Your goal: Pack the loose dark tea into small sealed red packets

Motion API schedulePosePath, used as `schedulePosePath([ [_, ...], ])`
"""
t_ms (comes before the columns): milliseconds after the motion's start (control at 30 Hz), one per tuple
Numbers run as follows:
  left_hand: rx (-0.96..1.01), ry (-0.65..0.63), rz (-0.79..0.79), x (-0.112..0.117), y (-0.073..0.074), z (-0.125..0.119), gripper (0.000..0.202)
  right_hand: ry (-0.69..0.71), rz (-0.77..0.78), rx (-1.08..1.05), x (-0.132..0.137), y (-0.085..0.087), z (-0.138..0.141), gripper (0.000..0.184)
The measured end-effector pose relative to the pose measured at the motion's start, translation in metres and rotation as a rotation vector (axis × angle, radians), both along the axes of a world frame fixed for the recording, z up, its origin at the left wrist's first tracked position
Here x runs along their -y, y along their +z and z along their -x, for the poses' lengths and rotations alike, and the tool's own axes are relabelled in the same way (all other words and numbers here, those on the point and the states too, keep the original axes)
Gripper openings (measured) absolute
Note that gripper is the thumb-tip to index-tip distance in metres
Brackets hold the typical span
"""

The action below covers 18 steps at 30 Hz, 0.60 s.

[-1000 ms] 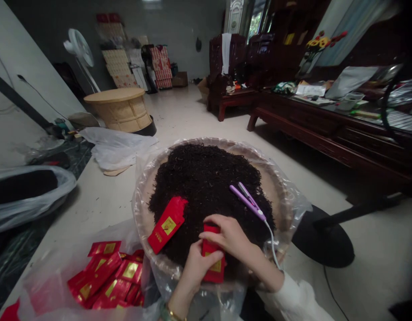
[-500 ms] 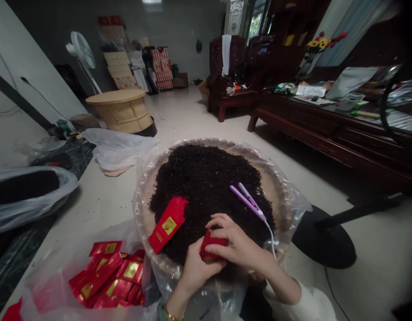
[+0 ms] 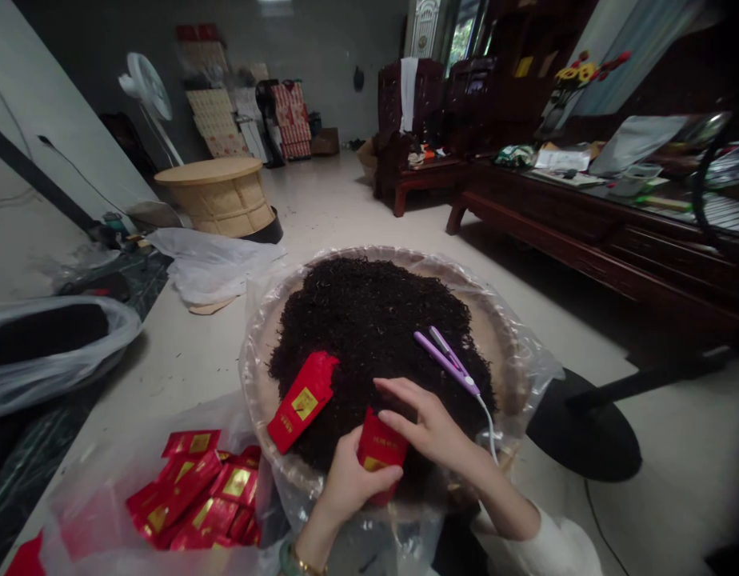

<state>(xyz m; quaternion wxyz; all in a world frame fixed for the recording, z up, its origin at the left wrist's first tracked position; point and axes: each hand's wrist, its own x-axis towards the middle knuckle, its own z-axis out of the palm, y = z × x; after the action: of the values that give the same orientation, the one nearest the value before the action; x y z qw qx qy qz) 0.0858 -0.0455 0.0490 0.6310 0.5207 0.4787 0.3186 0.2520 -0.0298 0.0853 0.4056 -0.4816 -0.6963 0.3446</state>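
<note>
My left hand [image 3: 358, 478] is closed around a small red packet [image 3: 382, 445] with gold print, held upright at the near rim of a round tray [image 3: 506, 320]. Over the packet's top is my right hand [image 3: 426, 424], its fingers stretched and apart from the thumb. That thumb lies at the packet's upper edge; whether it presses there I cannot tell. Dark loose tea leaves [image 3: 375, 320] are heaped in the plastic-lined tray. On the heap rest another red packet [image 3: 302, 402], lying flat at the left, and a purple mini flat iron [image 3: 447, 362] with a white cord.
A clear plastic bag [image 3: 99, 496] with several red packets stands at the lower left. Another bag [image 3: 121, 320] holds dark leaves. A black stand base [image 3: 585, 432] is right of the tray. Farther off are a woven drum-shaped table [image 3: 219, 196] and a dark wooden table [image 3: 543, 216].
My right hand's fingers have lifted and straightened off the packet, which they covered before. More of the packet's front now shows in my left hand.
</note>
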Motion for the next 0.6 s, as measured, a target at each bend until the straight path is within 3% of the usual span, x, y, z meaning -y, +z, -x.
schedulePosePath([
  [100,-0.022,0.02,-0.017,0.001,-0.001,-0.002,0.033,0.054,0.032,0.018,0.002,0.0,0.006,0.027],
  [167,-0.031,0.02,-0.005,0.002,-0.002,-0.003,0.03,-0.009,0.033,0.007,-0.001,-0.002,0.005,0.024],
  [267,0.017,0.017,0.064,0.003,-0.006,-0.002,0.032,-0.24,-0.067,0.069,-0.014,-0.011,-0.015,0.026],
  [367,0.099,0.039,0.136,0.005,-0.009,0.0,0.036,-0.491,-0.193,0.397,-0.035,-0.028,-0.049,0.036],
  [433,0.139,0.053,0.153,0.005,-0.011,0.0,0.038,-0.65,-0.062,0.646,-0.048,-0.041,-0.069,0.051],
  [533,0.164,0.064,0.16,0.006,-0.014,-0.002,0.041,-0.632,0.122,0.833,-0.061,-0.057,-0.085,0.053],
  [600,0.163,0.073,0.166,0.006,-0.016,-0.002,0.043,-0.594,0.133,0.83,-0.065,-0.062,-0.088,0.047],
])
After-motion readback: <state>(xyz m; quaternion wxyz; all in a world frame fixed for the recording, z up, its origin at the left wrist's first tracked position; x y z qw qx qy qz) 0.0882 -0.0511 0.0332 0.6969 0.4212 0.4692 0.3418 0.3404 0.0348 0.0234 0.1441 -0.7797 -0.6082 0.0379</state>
